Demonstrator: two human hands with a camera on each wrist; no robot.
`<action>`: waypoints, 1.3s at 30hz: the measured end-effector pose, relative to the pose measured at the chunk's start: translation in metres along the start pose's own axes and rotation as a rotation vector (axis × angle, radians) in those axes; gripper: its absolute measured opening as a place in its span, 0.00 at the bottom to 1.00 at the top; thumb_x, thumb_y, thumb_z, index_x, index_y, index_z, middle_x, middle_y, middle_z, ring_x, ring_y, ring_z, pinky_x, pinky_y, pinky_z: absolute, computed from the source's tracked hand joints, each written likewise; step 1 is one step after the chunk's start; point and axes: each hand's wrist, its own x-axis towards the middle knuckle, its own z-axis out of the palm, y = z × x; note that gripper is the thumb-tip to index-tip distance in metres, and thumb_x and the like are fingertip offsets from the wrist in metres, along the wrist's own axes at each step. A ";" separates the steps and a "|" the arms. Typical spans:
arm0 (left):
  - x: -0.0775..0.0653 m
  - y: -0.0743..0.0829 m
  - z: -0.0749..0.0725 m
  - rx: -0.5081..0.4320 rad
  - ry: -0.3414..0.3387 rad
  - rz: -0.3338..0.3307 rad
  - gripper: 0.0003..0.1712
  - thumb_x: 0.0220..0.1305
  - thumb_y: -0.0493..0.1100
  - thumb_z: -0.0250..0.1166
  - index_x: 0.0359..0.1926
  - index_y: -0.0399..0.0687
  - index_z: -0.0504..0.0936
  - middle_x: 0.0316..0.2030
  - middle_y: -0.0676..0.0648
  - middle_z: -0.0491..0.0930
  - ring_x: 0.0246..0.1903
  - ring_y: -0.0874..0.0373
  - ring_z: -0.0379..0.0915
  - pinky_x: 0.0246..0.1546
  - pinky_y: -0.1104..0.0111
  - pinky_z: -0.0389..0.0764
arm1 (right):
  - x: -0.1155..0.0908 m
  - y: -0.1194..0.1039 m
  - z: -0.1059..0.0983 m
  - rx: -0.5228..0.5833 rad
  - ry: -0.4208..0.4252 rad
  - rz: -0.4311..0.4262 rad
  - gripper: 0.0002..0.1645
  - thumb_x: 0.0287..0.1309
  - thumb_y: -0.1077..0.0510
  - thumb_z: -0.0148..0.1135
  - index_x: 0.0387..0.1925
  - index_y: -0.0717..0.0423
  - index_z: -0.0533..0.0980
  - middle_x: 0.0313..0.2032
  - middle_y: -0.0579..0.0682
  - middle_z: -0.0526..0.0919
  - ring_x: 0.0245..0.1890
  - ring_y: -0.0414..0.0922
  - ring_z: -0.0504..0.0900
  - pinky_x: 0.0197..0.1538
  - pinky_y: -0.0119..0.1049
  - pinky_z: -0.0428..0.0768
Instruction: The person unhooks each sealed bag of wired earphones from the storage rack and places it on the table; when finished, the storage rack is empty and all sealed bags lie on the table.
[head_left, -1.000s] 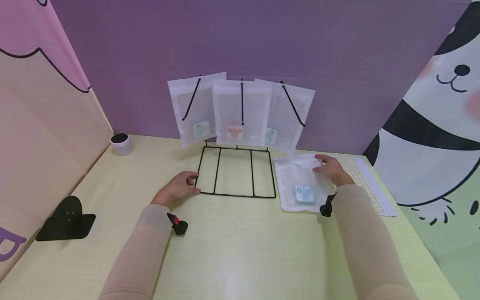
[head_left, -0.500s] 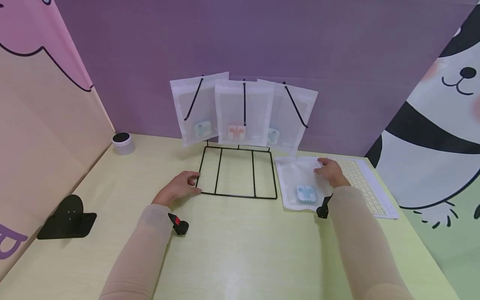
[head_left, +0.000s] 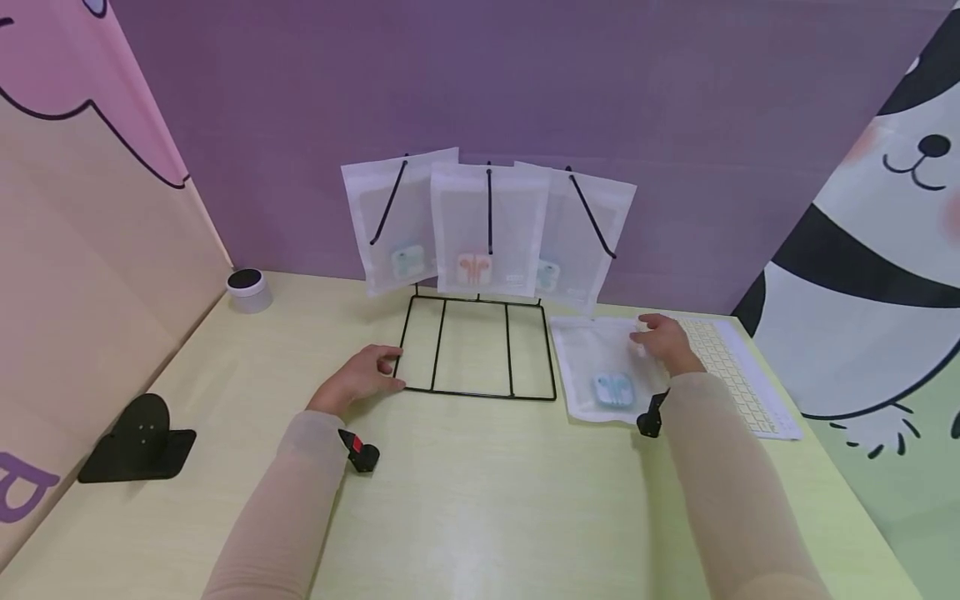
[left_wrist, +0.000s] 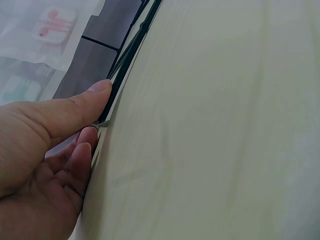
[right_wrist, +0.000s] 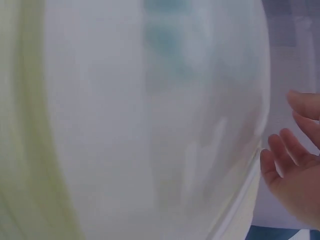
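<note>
My left hand pinches the front left part of a black wire display rack. In the left wrist view its thumb lies on the wire and the fingers curl below. Three white pouches with printed earphone cases hang from the rack's prongs: a left pouch, a middle pouch and a right pouch. Another white pouch, holding a blue earphone case, lies flat right of the rack. At its right edge is my right hand, thumb and fingers apart; the right wrist view shows nothing between them.
A white keyboard lies to the right, partly behind the right hand. At the left stand a black heart-shaped stand and a white jar with a dark lid. A purple backdrop rises behind the table.
The head view has shifted slightly. The flat pouch's near edge sits a little closer to the rack's front line, while both hands stay in nearly the same places.
</note>
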 end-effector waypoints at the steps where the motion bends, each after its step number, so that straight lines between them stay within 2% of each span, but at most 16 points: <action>1: 0.000 0.000 0.000 0.000 0.002 -0.002 0.38 0.61 0.39 0.70 0.70 0.45 0.66 0.54 0.39 0.70 0.54 0.46 0.65 0.57 0.52 0.65 | -0.001 -0.003 -0.002 0.025 0.020 -0.015 0.33 0.67 0.58 0.54 0.67 0.70 0.61 0.65 0.71 0.61 0.63 0.66 0.61 0.62 0.57 0.62; 4: -0.001 0.000 0.000 0.007 0.001 -0.005 0.37 0.61 0.38 0.70 0.70 0.44 0.66 0.54 0.39 0.70 0.54 0.46 0.65 0.57 0.52 0.65 | -0.002 -0.015 -0.007 0.123 0.095 -0.070 0.32 0.68 0.59 0.54 0.68 0.68 0.61 0.66 0.69 0.62 0.64 0.64 0.63 0.60 0.56 0.65; 7: -0.001 0.001 0.000 0.010 0.003 -0.008 0.37 0.61 0.38 0.70 0.70 0.44 0.66 0.54 0.39 0.70 0.54 0.46 0.65 0.56 0.53 0.66 | -0.005 -0.033 -0.015 0.298 0.153 -0.151 0.34 0.69 0.61 0.55 0.71 0.64 0.56 0.67 0.66 0.60 0.64 0.62 0.63 0.59 0.54 0.67; 12: -0.002 0.001 0.000 0.005 0.000 -0.009 0.37 0.61 0.38 0.70 0.70 0.43 0.66 0.54 0.39 0.70 0.54 0.45 0.66 0.56 0.53 0.66 | -0.012 -0.072 -0.028 0.571 0.250 -0.330 0.35 0.66 0.65 0.57 0.70 0.62 0.56 0.64 0.59 0.63 0.62 0.57 0.64 0.58 0.42 0.67; 15: -0.002 0.001 0.000 -0.003 -0.002 -0.009 0.37 0.61 0.38 0.70 0.70 0.44 0.66 0.54 0.39 0.70 0.55 0.45 0.66 0.56 0.53 0.66 | -0.016 -0.095 -0.034 0.667 0.308 -0.442 0.34 0.61 0.69 0.60 0.67 0.61 0.61 0.58 0.52 0.68 0.58 0.53 0.67 0.55 0.36 0.68; 18: -0.002 0.001 -0.001 -0.006 -0.003 -0.011 0.37 0.61 0.38 0.70 0.70 0.44 0.66 0.53 0.39 0.70 0.55 0.45 0.66 0.56 0.53 0.66 | -0.018 -0.114 -0.037 0.727 0.347 -0.540 0.34 0.56 0.74 0.63 0.63 0.60 0.64 0.55 0.49 0.70 0.55 0.50 0.70 0.55 0.38 0.69; 20: -0.001 0.000 -0.001 -0.008 -0.004 -0.012 0.38 0.61 0.38 0.70 0.70 0.44 0.66 0.53 0.40 0.70 0.55 0.45 0.66 0.56 0.53 0.66 | -0.020 -0.126 -0.038 0.736 0.367 -0.583 0.34 0.54 0.76 0.64 0.61 0.61 0.66 0.55 0.51 0.71 0.54 0.49 0.71 0.56 0.40 0.69; 23: -0.001 -0.001 -0.001 -0.014 -0.002 -0.011 0.38 0.60 0.38 0.70 0.70 0.44 0.66 0.53 0.39 0.69 0.55 0.46 0.66 0.56 0.53 0.66 | -0.021 -0.141 -0.038 0.676 0.388 -0.592 0.34 0.54 0.75 0.64 0.61 0.60 0.66 0.57 0.55 0.71 0.54 0.51 0.71 0.56 0.40 0.70; 27: 0.000 -0.001 -0.001 -0.020 -0.001 -0.004 0.38 0.60 0.37 0.70 0.70 0.44 0.67 0.54 0.39 0.69 0.55 0.46 0.66 0.55 0.53 0.66 | -0.022 -0.156 -0.037 0.487 0.413 -0.579 0.34 0.56 0.70 0.66 0.63 0.56 0.67 0.59 0.55 0.68 0.50 0.51 0.72 0.51 0.34 0.71; 30: -0.001 -0.001 0.000 -0.022 0.003 -0.003 0.38 0.60 0.37 0.71 0.70 0.43 0.67 0.54 0.39 0.70 0.54 0.45 0.66 0.55 0.53 0.66 | -0.019 -0.162 -0.035 0.384 0.460 -0.613 0.33 0.56 0.67 0.68 0.63 0.58 0.68 0.58 0.57 0.68 0.44 0.48 0.71 0.46 0.31 0.70; 34: -0.001 0.000 0.000 -0.026 0.003 -0.009 0.38 0.60 0.37 0.71 0.70 0.43 0.67 0.53 0.39 0.70 0.54 0.45 0.66 0.55 0.53 0.66 | -0.015 -0.165 -0.034 0.366 0.496 -0.642 0.32 0.56 0.67 0.68 0.62 0.60 0.69 0.55 0.59 0.71 0.36 0.43 0.69 0.41 0.29 0.70; 39: -0.001 0.000 0.001 -0.029 0.003 -0.011 0.38 0.60 0.37 0.71 0.70 0.44 0.67 0.54 0.39 0.70 0.54 0.46 0.66 0.55 0.53 0.66 | -0.015 -0.166 -0.034 0.379 0.488 -0.608 0.31 0.59 0.68 0.65 0.63 0.57 0.68 0.49 0.56 0.72 0.30 0.42 0.70 0.37 0.28 0.71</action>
